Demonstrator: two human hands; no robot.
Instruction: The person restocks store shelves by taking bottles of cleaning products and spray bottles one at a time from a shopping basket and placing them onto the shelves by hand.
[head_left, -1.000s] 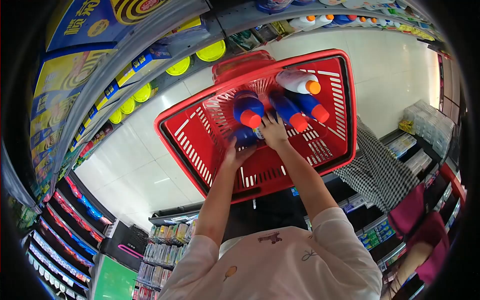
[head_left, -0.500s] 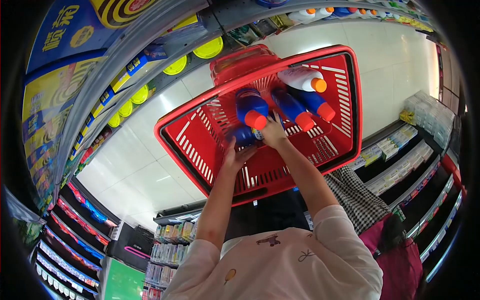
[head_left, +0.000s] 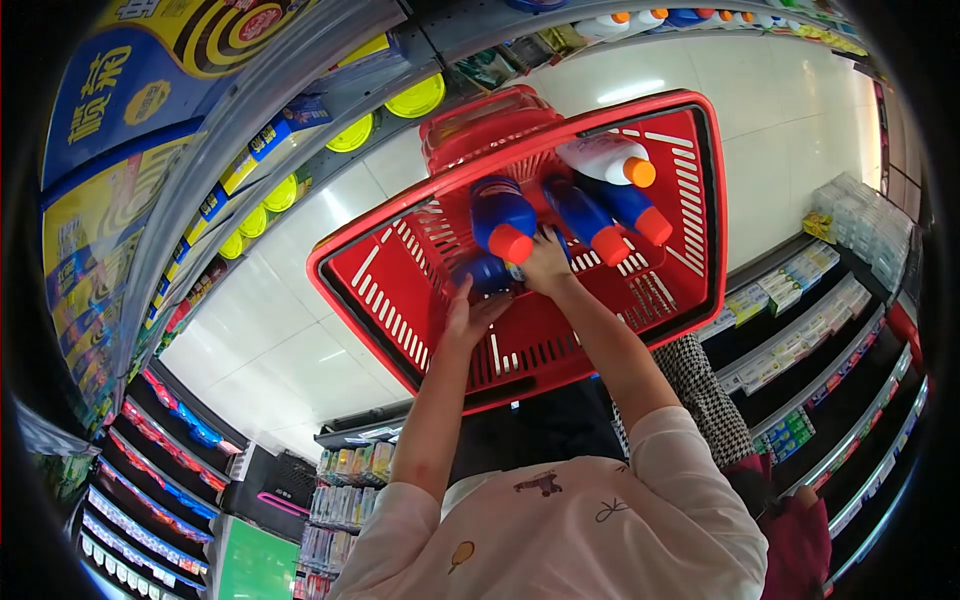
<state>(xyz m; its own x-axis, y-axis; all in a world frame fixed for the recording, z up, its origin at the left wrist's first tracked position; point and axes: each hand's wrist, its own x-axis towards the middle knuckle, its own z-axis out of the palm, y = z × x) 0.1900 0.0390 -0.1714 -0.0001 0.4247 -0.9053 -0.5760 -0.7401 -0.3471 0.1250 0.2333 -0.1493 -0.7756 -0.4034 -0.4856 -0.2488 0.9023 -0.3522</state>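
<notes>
A red shopping basket (head_left: pixel 400 335) is in front of me, with plastic bottles inside. Low in the basket a blue bottle (head_left: pixel 487 272) lies on its side, partly hidden by an upright one. My left hand (head_left: pixel 472 318) is curled round its left end, thumb up. At the other end my right hand (head_left: pixel 546 264) grips it, the fingers partly hidden behind the bottles. Above them stands a blue bottle with a red cap (head_left: pixel 503 212). To the right are two more blue red-capped bottles (head_left: pixel 580 213) and a white bottle with an orange cap (head_left: pixel 606 158).
Shelves with yellow and blue boxes (head_left: pixel 120 100) and yellow-green round lids (head_left: pixel 415 97) rise on the left. Pale floor tiles (head_left: pixel 260 340) lie beneath the basket. Another person in a dark red top (head_left: pixel 795 530) is close on my right, before more shelves (head_left: pixel 800 360).
My hands and the basket have hardly moved. The person on the right has shifted slightly, and a hand of theirs now shows. The surrounding view has tilted a little.
</notes>
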